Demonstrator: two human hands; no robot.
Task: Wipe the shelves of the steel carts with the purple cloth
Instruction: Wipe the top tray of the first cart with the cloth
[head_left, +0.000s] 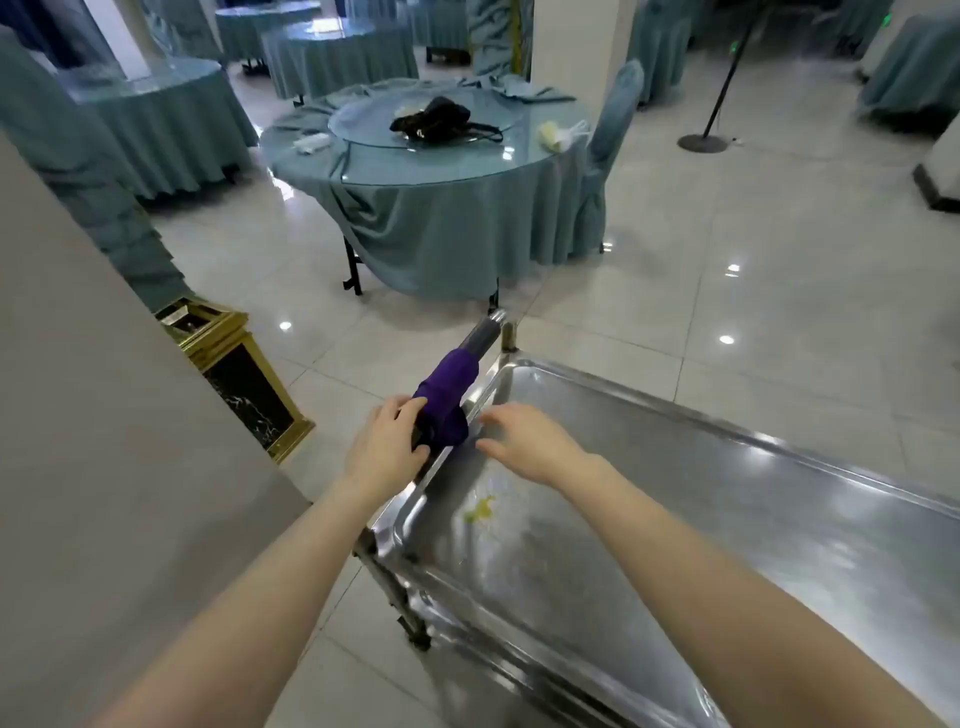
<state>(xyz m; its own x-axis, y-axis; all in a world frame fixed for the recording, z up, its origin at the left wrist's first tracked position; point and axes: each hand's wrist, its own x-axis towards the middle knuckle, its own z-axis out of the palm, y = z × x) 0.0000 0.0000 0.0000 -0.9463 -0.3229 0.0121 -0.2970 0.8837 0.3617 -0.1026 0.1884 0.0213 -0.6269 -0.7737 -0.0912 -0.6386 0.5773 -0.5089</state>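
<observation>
Grips purple cloth (447, 395) with left hand (387, 447), fingers and thumb curled round it where draped over handle bar (485, 332) of steel cart (395, 597). Likely hung there to keep off the floor and within reach. Reaches in with right hand (524, 447), fingers loosely spread, holding nothing, just beside cloth, probably to help pull it free. Hovers over top shelf (727, 519), slightly blurred. Shows yellow smear (480, 512) on shelf near both hands, not yet wiped; probably first target.
</observation>
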